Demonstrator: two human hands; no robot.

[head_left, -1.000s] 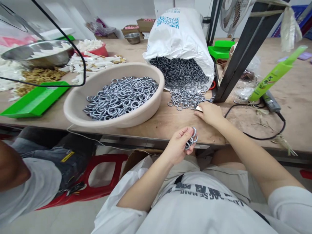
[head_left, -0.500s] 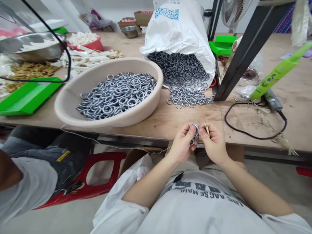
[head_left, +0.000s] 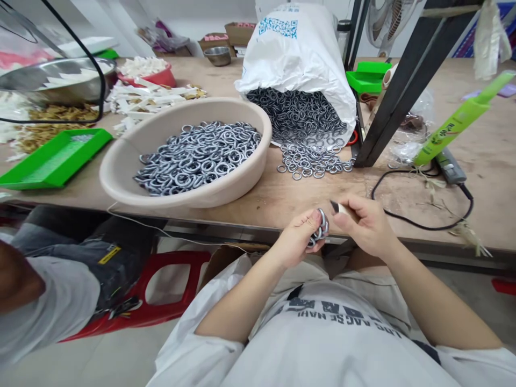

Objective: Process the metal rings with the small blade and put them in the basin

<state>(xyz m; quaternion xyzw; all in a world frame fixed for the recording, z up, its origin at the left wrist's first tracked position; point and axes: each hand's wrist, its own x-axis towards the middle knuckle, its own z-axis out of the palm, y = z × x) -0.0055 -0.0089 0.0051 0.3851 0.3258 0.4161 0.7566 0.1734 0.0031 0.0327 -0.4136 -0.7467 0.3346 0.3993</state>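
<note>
Several grey metal rings point(head_left: 322, 221) sit bunched in my left hand point(head_left: 300, 236), whose thumb and fingers close round them over the table's front edge. Just to the right, my right hand point(head_left: 368, 223) pinches a small tool point(head_left: 334, 206) with a dark, flat, angled tip and a pale wrapped grip; its exact kind I cannot make out. A small gap separates the tool from the rings. Beyond my hands lies a loose pile of similar rings point(head_left: 312, 160), spilling from a white sack point(head_left: 294, 59). A beige basin point(head_left: 185, 200) to the left holds many more rings.
A dark metal post point(head_left: 403, 102) slants up at the right, near a green tube-shaped object point(head_left: 455, 126) and a black cable point(head_left: 419, 226). Green trays point(head_left: 52, 161) and a steel bowl point(head_left: 68, 88) stand at the left. A person's leg point(head_left: 100, 258) is beside me.
My right hand has drawn away to the right from the rings, turning the tool so its dark tip shows. The left hand still grips the rings, slightly lower. The view has shifted a little.
</note>
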